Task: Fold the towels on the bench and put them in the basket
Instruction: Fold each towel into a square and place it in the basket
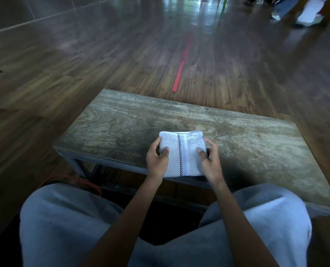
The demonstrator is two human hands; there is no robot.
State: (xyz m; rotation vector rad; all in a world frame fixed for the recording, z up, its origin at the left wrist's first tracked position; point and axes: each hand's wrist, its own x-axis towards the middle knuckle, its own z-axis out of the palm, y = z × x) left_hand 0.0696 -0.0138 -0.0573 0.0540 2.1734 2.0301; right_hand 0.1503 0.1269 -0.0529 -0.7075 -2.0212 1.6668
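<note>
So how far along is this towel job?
One white towel looks folded small, lying at the near edge of the bench. In hand: the left hand and right hand grip its sides. Left: getting it into the basket, which isn't in view. No other towels show.

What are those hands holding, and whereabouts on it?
A folded white towel, at the near edge of the bench. The left hand grips its left edge, the right hand its right edge.
</note>
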